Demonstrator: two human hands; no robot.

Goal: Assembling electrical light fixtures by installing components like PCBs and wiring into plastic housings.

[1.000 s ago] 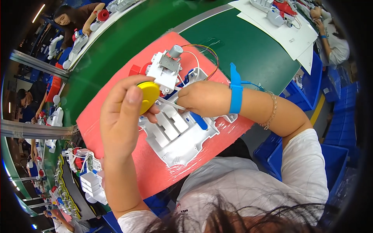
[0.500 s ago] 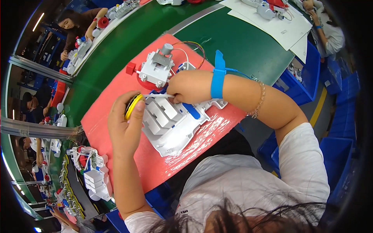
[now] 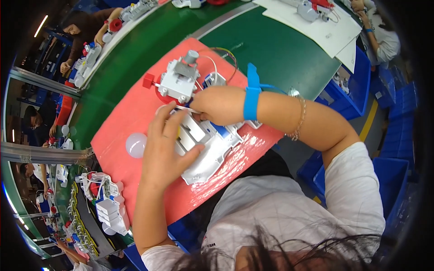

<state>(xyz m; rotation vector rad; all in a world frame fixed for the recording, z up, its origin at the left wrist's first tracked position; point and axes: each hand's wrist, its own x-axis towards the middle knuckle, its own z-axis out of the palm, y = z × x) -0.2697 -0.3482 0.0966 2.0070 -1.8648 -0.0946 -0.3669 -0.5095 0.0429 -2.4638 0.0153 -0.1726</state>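
Observation:
A white plastic housing [image 3: 203, 163] with box-like compartments lies on the red mat in front of me. My left hand [image 3: 165, 147] is over its left side, fingers stretched and thumb held apart. A sliver of a yellow disc [image 3: 179, 130] shows beside those fingers; the rest is hidden. My right hand [image 3: 219, 106] is closed at the housing's far edge, fingertips pinching a thin white cable [image 3: 186, 109] that runs toward my left fingertips. Just beyond stands a light grey gearbox-like unit [image 3: 180, 79] with a grey cylinder, a red block and thin wires.
A translucent white dome [image 3: 136, 145] rests on the red mat [image 3: 122, 124]. Another white assembly [image 3: 110, 205] sits left of the mat. White sheets [image 3: 312, 29] with parts lie at the far right, above a blue bin [image 3: 355, 92]. Other people work along the green line at left.
My left hand has moved right over the housing, and its fingers have spread. The yellow disc is now mostly hidden, and the dome has come into sight. My right hand stays nearly in place.

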